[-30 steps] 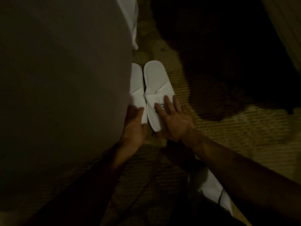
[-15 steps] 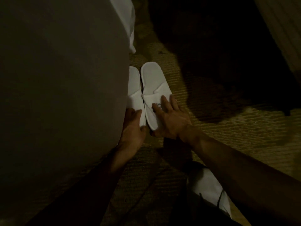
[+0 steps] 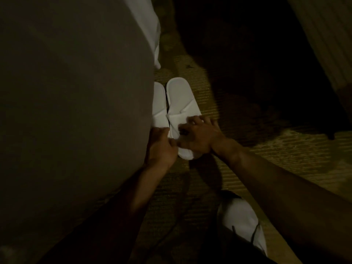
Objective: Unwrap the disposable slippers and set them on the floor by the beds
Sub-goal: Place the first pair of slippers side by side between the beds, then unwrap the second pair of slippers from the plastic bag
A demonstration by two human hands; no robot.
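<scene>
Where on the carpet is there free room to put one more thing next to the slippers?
Free: the lit carpet right of the slippers, and the strip between both forearms. Crowded: the bed side touches the left slipper; the left hand and right hand cover the near ends. A white shoe sits near the viewer.

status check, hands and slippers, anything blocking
Left hand on left slipper. Right hand curled on right slipper. Both on carpet by bed. Nothing blocking.
</scene>
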